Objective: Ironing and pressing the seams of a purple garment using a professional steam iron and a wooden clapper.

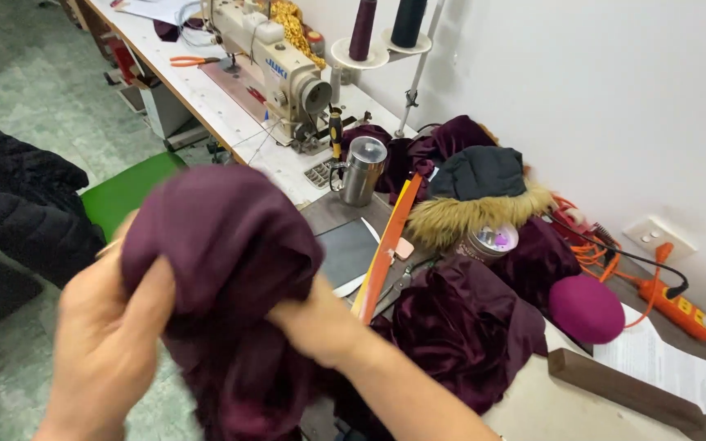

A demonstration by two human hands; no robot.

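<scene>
A dark plum velvet cloth [222,245] is bunching into a soft, rounded bundle, held up in front of the counter [533,408]. The left hand [104,343] is gripping its lower left side with the thumb pressing over the folds, while the right hand [316,322] is clutching its right edge. More plum velvet [463,327] is lying crumpled on the counter beside an orange ruler [382,253] and a steel mug [361,171].

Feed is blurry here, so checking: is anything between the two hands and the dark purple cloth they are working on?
Nothing visible. The left hand and right hand both already hold the bunched purple cloth directly, raised in front of the worktable. The velvet pile and orange ruler lie behind it on the table.
</scene>
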